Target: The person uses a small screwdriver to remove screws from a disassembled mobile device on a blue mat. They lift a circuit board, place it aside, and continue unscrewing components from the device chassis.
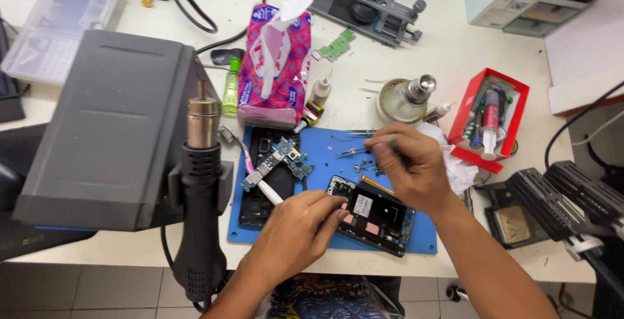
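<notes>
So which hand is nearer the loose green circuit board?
Left. The left hand lies just below-right of the circuit board; the right hand is farther right, across the blue mat.

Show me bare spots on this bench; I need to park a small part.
Free: the white top between the tissue pack, clamp jig and red tray; also the mat's right edge. Crowded: the mat's middle, where the left hand steadies the open phone, the right hand works above, and the circuit board lies.
</notes>
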